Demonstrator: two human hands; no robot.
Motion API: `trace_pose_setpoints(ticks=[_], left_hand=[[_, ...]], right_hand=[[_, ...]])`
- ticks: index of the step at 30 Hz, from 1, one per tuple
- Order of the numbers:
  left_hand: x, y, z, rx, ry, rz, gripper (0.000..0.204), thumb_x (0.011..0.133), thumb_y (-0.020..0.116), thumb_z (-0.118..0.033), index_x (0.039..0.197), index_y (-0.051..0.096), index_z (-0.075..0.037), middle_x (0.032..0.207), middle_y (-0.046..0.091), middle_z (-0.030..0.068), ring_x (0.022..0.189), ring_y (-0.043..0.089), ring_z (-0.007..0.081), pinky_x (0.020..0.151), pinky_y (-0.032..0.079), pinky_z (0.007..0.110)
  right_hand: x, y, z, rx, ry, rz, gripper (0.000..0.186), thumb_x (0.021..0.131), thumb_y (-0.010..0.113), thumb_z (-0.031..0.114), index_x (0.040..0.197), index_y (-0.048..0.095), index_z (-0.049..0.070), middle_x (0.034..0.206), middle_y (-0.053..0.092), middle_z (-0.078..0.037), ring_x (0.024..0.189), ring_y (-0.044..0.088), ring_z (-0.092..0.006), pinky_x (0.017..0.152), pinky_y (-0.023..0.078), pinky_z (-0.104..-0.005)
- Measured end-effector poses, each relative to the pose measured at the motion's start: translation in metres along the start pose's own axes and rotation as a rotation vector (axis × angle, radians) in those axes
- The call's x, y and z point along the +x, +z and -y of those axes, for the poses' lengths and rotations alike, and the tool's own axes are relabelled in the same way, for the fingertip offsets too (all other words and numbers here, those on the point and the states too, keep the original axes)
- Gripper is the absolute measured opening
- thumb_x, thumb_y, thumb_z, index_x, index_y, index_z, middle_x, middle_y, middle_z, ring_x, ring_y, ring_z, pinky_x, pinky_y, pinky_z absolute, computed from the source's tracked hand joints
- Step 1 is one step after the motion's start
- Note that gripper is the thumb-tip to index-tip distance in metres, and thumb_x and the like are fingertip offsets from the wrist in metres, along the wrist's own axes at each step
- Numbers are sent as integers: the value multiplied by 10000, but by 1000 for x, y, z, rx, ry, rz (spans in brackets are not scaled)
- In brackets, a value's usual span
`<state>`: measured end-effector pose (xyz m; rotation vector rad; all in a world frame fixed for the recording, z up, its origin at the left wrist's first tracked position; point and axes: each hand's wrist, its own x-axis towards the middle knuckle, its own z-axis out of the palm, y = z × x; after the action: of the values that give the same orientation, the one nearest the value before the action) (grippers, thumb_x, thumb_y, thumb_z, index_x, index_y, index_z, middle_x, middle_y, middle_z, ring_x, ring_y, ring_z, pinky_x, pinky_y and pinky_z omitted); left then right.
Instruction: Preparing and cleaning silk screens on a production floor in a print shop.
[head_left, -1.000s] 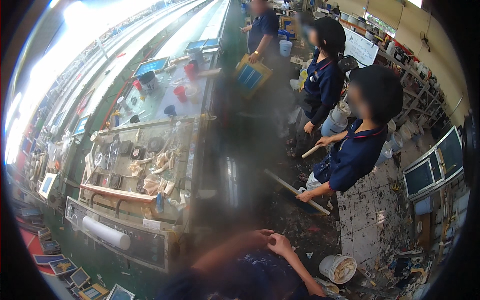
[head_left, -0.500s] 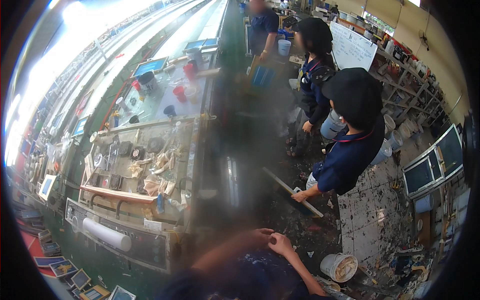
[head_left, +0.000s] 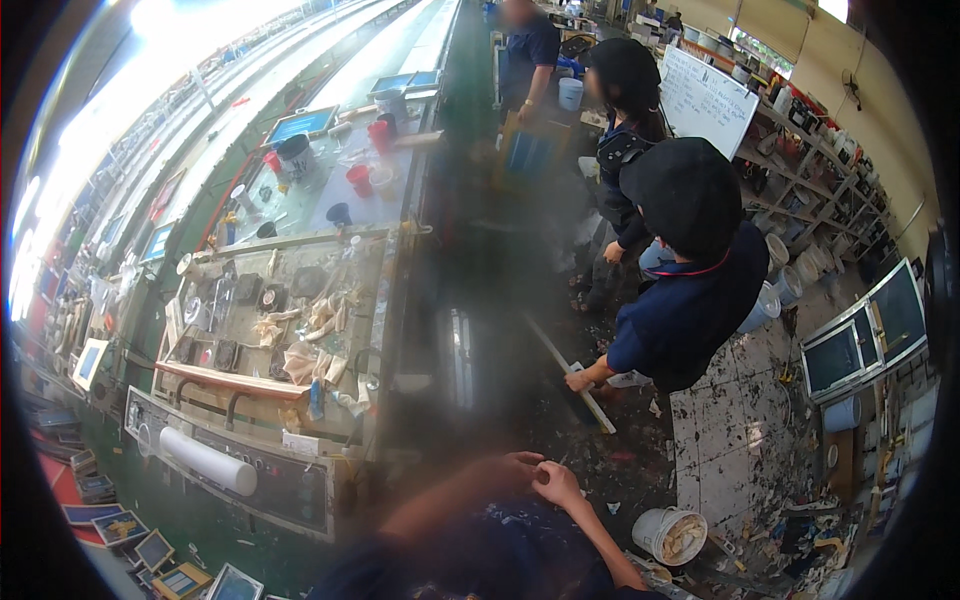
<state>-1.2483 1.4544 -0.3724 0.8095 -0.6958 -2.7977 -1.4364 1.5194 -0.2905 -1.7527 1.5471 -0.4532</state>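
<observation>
The worktop stood to your left, strewn with crumpled rags. Your left hand met your right hand before your body; whether either grip held something, I couldn't tell. A white bucket sat on the littered floor to your right.

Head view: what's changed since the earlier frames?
The nearest co-worker leaned left, bringing the held pale-edged frame slightly left; the stick in their other hand went out of sight. Unchanged: wearer's left hand and right hand held together; white bucket beside them.
</observation>
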Motion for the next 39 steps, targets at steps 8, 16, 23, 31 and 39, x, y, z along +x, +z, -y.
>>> trace_pose_setpoints(ticks=[8,16,23,31,39], left_hand=[[7,-11,10,-214,-80,-4,697,847,652,78,1466,391,-106,1211,608,93,1098,607,179,952,509,290],[8,-6,5,114,90,85,702,850,654,75,1470,372,-99,1207,614,91,1108,608,187,951,511,298],[9,-1,-2,-167,-88,-76,691,852,662,66,1459,379,-101,1244,604,91,1134,594,173,968,518,296],[14,-7,9,64,156,79,644,868,688,11,1438,412,-99,1213,614,78,1103,611,173,967,522,300],[16,12,-6,-98,-66,-83,599,885,692,-43,1422,432,-89,1190,618,72,1087,614,182,944,525,319]], right_hand=[[-1,1,-4,-22,-7,17,209,755,711,191,913,661,64,880,661,-101,813,664,-294,707,526,-392],[-1,0,-11,18,-24,-20,197,757,693,175,918,652,69,888,656,-102,833,662,-299,714,522,-401],[1,-2,-11,-3,19,12,173,799,638,154,942,605,62,929,653,-117,871,652,-337,737,516,-424],[1,-5,-14,18,24,36,151,814,615,133,939,581,56,957,641,-138,900,642,-352,750,510,-437],[-5,3,-33,63,82,11,135,825,596,112,944,577,52,959,639,-139,919,636,-354,759,508,-434]])
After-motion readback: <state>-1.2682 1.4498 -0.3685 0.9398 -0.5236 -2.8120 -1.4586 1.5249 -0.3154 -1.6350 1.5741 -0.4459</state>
